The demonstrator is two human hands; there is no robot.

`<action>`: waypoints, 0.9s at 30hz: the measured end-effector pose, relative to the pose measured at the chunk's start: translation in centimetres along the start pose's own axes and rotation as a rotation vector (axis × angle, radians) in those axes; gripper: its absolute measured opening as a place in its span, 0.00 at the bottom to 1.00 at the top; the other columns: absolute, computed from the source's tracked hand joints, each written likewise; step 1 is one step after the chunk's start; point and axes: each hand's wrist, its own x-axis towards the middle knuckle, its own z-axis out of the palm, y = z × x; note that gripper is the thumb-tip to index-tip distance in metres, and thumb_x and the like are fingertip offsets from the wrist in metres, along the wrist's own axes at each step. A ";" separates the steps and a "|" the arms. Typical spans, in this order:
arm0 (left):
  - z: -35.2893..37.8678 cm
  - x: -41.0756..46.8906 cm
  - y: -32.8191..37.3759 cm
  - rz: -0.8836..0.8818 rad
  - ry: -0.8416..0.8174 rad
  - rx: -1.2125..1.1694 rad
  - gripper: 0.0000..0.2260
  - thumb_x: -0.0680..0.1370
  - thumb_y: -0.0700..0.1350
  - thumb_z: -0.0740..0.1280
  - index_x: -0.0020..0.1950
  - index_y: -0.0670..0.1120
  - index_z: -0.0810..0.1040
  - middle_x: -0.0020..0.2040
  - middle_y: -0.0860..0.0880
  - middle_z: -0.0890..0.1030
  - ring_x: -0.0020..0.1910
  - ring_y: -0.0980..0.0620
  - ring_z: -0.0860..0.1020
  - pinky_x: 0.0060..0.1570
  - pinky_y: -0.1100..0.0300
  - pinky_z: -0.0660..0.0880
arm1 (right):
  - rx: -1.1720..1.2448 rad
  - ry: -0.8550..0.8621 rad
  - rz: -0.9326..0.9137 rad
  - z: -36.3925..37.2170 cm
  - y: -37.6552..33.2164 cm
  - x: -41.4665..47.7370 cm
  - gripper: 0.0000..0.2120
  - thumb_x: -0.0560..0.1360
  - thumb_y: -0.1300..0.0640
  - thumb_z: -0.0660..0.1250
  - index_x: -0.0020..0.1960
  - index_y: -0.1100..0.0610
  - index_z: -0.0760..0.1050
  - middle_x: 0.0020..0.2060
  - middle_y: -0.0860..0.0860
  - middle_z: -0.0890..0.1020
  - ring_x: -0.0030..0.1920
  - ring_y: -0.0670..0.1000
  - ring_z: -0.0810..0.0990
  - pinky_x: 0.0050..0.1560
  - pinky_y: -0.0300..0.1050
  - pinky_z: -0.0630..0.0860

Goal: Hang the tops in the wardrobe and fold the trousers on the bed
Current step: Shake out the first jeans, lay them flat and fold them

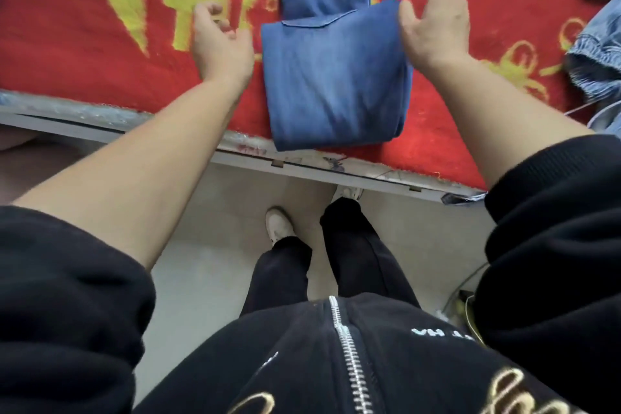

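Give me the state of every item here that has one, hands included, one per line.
Blue trousers: partly folded, near end doubled over at the bed edge.
Left hand: open, beside the fold, holding nothing.
Right hand: open, thumb at the fold's right edge.
Light denim: bunched, unfolded.

Blue trousers [336,77] partly folded, lying flat at bed [100,54] edge

- black zip jacket [302,363]: white letters on its right chest, upside down to the camera, of which only "HA" and "HV" can be made out; the rest is cut off or blurred
- same jacket: gold script along the near hem, not legible
- red blanket [100,44], far left: large yellow characters, only partly in frame, not legible
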 end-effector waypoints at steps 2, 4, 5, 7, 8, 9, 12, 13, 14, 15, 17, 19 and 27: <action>1.1 -0.8 -0.8 0.013 -0.051 0.178 0.22 0.70 0.44 0.65 0.64 0.43 0.72 0.54 0.47 0.77 0.50 0.50 0.78 0.57 0.56 0.73 | -0.072 -0.043 -0.052 1.7 1.3 -1.2 0.28 0.76 0.50 0.59 0.75 0.57 0.65 0.72 0.60 0.68 0.72 0.58 0.68 0.71 0.46 0.62; 2.3 -2.6 -2.1 0.001 -0.218 0.306 0.23 0.73 0.46 0.66 0.67 0.44 0.70 0.61 0.43 0.75 0.58 0.44 0.76 0.59 0.56 0.70 | -0.199 -0.073 -0.220 3.4 2.9 -3.8 0.31 0.76 0.47 0.61 0.76 0.59 0.65 0.74 0.66 0.63 0.74 0.64 0.64 0.73 0.54 0.64; 2.9 -3.6 -2.9 -0.010 -0.293 0.336 0.24 0.74 0.46 0.66 0.70 0.44 0.68 0.63 0.41 0.74 0.60 0.43 0.74 0.60 0.56 0.67 | -0.260 -0.094 -0.303 4.2 3.8 -5.3 0.33 0.75 0.45 0.62 0.76 0.59 0.65 0.75 0.68 0.61 0.74 0.67 0.63 0.72 0.58 0.64; 4.0 -5.4 -4.1 -0.034 -0.390 0.358 0.29 0.76 0.46 0.67 0.75 0.44 0.62 0.68 0.39 0.70 0.67 0.42 0.70 0.64 0.57 0.64 | -0.383 -0.221 -0.377 5.5 5.5 -8.2 0.40 0.72 0.41 0.66 0.78 0.56 0.61 0.77 0.67 0.55 0.76 0.69 0.57 0.72 0.63 0.63; 4.4 -6.2 -4.6 -0.045 -0.424 0.364 0.32 0.76 0.46 0.67 0.77 0.43 0.58 0.72 0.39 0.66 0.70 0.43 0.66 0.67 0.57 0.62 | -0.443 -0.318 -0.387 6.0 6.3 -9.3 0.44 0.70 0.39 0.69 0.79 0.54 0.57 0.78 0.66 0.51 0.77 0.69 0.54 0.72 0.64 0.61; 4.8 -6.9 -4.9 -0.044 -0.460 0.386 0.36 0.76 0.47 0.68 0.79 0.43 0.53 0.75 0.38 0.61 0.73 0.43 0.62 0.70 0.55 0.60 | -0.492 -0.406 -0.391 6.4 6.9 -10.0 0.49 0.68 0.39 0.72 0.80 0.53 0.54 0.79 0.64 0.48 0.77 0.69 0.52 0.72 0.65 0.61; 5.8 -8.4 -6.2 0.153 -0.521 0.632 0.49 0.72 0.60 0.70 0.80 0.45 0.43 0.78 0.38 0.39 0.78 0.40 0.45 0.75 0.46 0.53 | -0.584 -0.494 -0.399 7.3 7.8 -10.3 0.56 0.64 0.44 0.77 0.81 0.52 0.48 0.79 0.62 0.45 0.78 0.68 0.51 0.70 0.64 0.64; 6.0 -8.8 -6.5 0.279 -0.528 0.758 0.53 0.69 0.66 0.70 0.80 0.48 0.41 0.78 0.39 0.35 0.78 0.38 0.41 0.74 0.44 0.52 | -0.607 -0.495 -0.393 7.7 7.9 -9.9 0.56 0.65 0.46 0.78 0.81 0.52 0.47 0.79 0.62 0.45 0.78 0.68 0.52 0.69 0.63 0.66; 6.2 -8.9 -6.8 0.400 -0.540 0.868 0.55 0.66 0.70 0.70 0.80 0.50 0.41 0.77 0.39 0.33 0.77 0.36 0.39 0.74 0.42 0.52 | -0.628 -0.492 -0.389 8.1 7.9 -9.4 0.56 0.65 0.49 0.78 0.81 0.52 0.46 0.79 0.63 0.44 0.77 0.68 0.52 0.68 0.62 0.67; 6.4 -8.8 -7.1 0.494 -0.546 0.972 0.57 0.64 0.72 0.70 0.80 0.52 0.40 0.77 0.38 0.33 0.76 0.33 0.39 0.73 0.41 0.52 | -0.647 -0.493 -0.381 8.5 7.8 -9.0 0.55 0.66 0.53 0.77 0.81 0.52 0.45 0.79 0.63 0.44 0.77 0.68 0.52 0.67 0.61 0.69; 6.9 -8.2 -7.9 0.586 -0.522 1.187 0.60 0.62 0.71 0.71 0.79 0.52 0.37 0.77 0.36 0.34 0.75 0.30 0.40 0.73 0.38 0.52 | -0.688 -0.470 -0.380 9.4 7.5 -8.5 0.50 0.68 0.61 0.73 0.81 0.54 0.46 0.79 0.65 0.47 0.76 0.69 0.56 0.60 0.60 0.75; 7.8 -7.5 -8.3 0.609 -0.482 1.324 0.58 0.65 0.66 0.73 0.79 0.52 0.36 0.77 0.36 0.37 0.75 0.28 0.42 0.73 0.35 0.50 | -0.713 -0.427 -0.379 10.0 7.3 -8.2 0.45 0.69 0.66 0.70 0.80 0.55 0.52 0.78 0.67 0.53 0.73 0.70 0.62 0.50 0.58 0.79; 6.4 -4.8 -3.7 0.393 -0.787 1.167 0.40 0.69 0.42 0.72 0.76 0.49 0.55 0.78 0.43 0.55 0.77 0.37 0.52 0.66 0.47 0.69 | -0.513 -0.612 -0.319 5.6 4.4 -4.8 0.38 0.66 0.58 0.73 0.73 0.50 0.63 0.72 0.57 0.67 0.61 0.63 0.75 0.55 0.55 0.77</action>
